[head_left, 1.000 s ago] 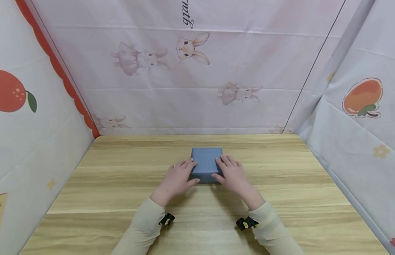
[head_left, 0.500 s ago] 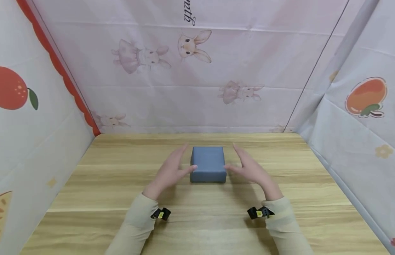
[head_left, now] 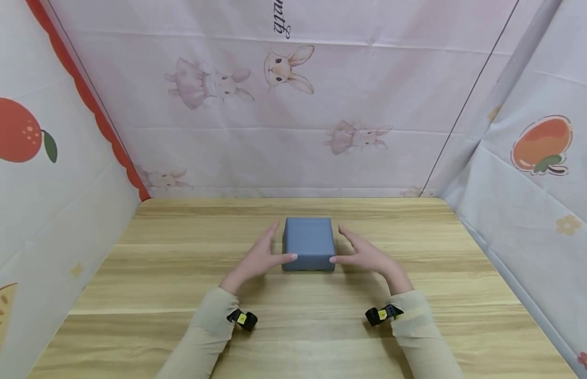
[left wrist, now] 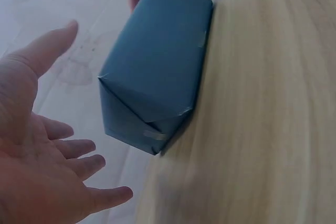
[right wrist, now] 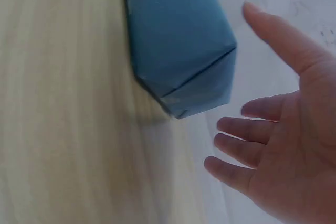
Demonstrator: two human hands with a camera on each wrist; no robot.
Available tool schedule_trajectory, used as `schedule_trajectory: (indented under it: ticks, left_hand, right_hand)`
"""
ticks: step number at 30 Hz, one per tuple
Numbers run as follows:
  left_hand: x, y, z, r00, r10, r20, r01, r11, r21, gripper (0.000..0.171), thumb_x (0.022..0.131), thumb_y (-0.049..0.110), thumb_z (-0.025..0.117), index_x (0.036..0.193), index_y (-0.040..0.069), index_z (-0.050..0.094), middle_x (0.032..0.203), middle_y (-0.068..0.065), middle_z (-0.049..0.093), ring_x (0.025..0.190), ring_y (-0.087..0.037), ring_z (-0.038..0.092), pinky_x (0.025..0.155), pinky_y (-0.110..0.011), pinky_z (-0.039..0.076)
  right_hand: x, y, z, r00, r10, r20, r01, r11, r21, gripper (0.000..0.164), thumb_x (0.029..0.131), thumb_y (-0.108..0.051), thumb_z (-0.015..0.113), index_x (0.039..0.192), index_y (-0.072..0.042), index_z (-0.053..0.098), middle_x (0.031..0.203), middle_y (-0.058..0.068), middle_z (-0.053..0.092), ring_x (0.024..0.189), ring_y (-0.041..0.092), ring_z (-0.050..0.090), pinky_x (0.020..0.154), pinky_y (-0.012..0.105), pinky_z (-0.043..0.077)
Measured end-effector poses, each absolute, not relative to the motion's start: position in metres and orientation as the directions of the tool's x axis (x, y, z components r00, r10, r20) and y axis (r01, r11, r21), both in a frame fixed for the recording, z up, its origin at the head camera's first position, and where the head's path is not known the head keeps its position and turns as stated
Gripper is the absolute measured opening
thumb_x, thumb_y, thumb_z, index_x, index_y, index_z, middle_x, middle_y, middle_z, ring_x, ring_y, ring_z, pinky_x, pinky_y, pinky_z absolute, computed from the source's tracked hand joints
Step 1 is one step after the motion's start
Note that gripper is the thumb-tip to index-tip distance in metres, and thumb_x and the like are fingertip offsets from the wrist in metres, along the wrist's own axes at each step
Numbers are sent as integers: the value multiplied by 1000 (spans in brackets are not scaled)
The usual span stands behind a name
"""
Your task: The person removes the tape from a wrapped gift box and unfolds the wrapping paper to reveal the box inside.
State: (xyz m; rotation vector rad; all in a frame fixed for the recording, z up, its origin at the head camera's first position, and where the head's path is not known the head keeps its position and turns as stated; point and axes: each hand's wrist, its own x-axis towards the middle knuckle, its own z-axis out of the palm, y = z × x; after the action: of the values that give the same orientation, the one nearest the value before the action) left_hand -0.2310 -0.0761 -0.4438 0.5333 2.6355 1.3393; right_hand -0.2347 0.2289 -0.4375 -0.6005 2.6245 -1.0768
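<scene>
A box wrapped in blue paper (head_left: 309, 237) sits on the wooden table, its folded, taped end flaps showing in both wrist views. To its left is my left hand (head_left: 259, 258), fingers spread apart and thumb overlapping the box's near left corner in the head view. My right hand (head_left: 371, 257) mirrors it on the other side, thumb tip at the near right corner. In the left wrist view a gap shows between the left hand's fingers (left wrist: 79, 148) and the box end. The right wrist view shows a similar gap beside the right hand's fingers (right wrist: 244, 140).
The wooden table (head_left: 180, 316) reaches back to a pink cloth wall (head_left: 255, 158) printed with rabbits. White cloth walls with fruit prints, such as the right one (head_left: 525, 210), close off both sides. A small black camera (head_left: 243, 319) is strapped to each wrist.
A second ago both hands rested on the box's sides and top. They then moved outward off it, and have since come slightly inward, thumbs lower at the near corners. The box stays about in place.
</scene>
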Motion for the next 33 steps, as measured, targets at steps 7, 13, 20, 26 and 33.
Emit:
schedule_trajectory:
  ticks: [7, 13, 20, 26, 33]
  left_hand:
    - [-231, -74, -452, -915, 404, -1, 242, 550, 799, 108, 80, 48, 76, 158, 15, 9, 164, -11, 14, 151, -31, 18, 121, -50, 20]
    - [-228, -75, -456, -911, 411, -41, 211, 548, 810, 101, 84, 45, 74, 158, 17, 12, 163, -9, 20, 148, -31, 26, 118, -49, 27]
    - [-228, -77, -459, -906, 421, -50, 210, 548, 810, 91, 89, 42, 69, 157, 13, 16, 162, -9, 24, 149, -27, 26, 118, -49, 27]
    - [-227, -77, -458, -903, 429, -33, 230, 544, 807, 82, 93, 39, 65, 156, 15, 20, 161, -10, 26, 148, -28, 27, 118, -49, 28]
    - [-223, -78, -457, -898, 440, -24, 240, 535, 810, 78, 94, 37, 63, 156, 14, 21, 160, -10, 27, 147, -29, 30, 115, -49, 33]
  right_hand:
    - [-235, 226, -445, -878, -473, -66, -300, 653, -695, 93, 87, -47, 69, 154, -1, 23, 160, 18, 26, 148, 37, 23, 118, 55, 23]
    - [-234, 223, -447, -876, -478, -65, -298, 643, -706, 87, 90, -45, 66, 154, -3, 23, 159, 15, 30, 148, 34, 25, 118, 54, 25]
    - [-235, 223, -447, -873, -484, -63, -297, 629, -718, 85, 93, -44, 63, 155, -4, 22, 157, 17, 32, 147, 34, 29, 116, 54, 28]
    - [-235, 222, -448, -864, -501, -44, -314, 606, -731, 82, 94, -40, 63, 154, -2, 22, 157, 19, 31, 146, 35, 31, 116, 52, 30]
    - [-233, 220, -446, -870, -490, -44, -305, 608, -733, 77, 98, -44, 55, 154, -3, 23, 154, 21, 35, 143, 36, 36, 112, 53, 35]
